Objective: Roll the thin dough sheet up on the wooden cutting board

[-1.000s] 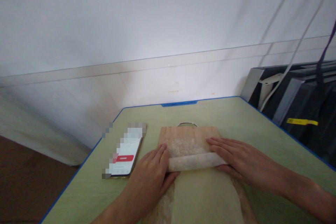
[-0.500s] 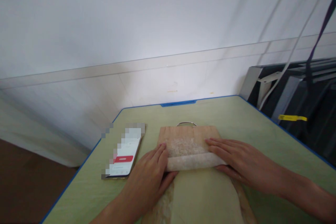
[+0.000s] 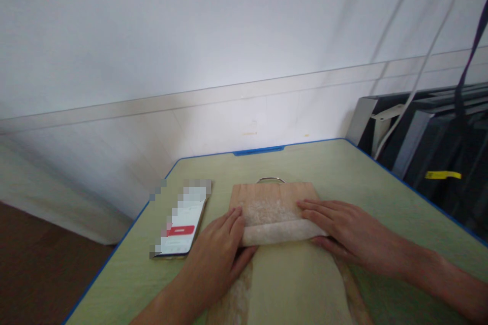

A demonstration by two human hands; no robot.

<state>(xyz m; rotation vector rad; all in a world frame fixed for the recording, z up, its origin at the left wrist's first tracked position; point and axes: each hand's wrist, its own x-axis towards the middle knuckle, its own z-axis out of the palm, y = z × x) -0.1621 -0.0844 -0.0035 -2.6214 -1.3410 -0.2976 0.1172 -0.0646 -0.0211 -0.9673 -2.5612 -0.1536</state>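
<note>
A pale sheet of dough (image 3: 297, 284) lies over a wooden cutting board (image 3: 272, 192), its far part wound into a roll (image 3: 282, 232) that runs crosswise. Whether a rolling pin sits inside the roll is hidden. Around the roll's left end is my left hand (image 3: 219, 246), fingers over the top and thumb on the near side. My right hand (image 3: 339, 226) grips the right end likewise, its fingertips reaching past the roll onto the board. White flour dusts the wood beyond the roll.
A smartphone (image 3: 183, 226) with a lit screen lies left of the board on the green, blue-edged table (image 3: 320, 160). A white wall (image 3: 213, 127) stands behind the table. Dark flat panels (image 3: 430, 137) and a pale cable (image 3: 415, 84) are at the right.
Both hands keep their hold, and the dough roll looks nearly unchanged. The view has shifted slightly.
</note>
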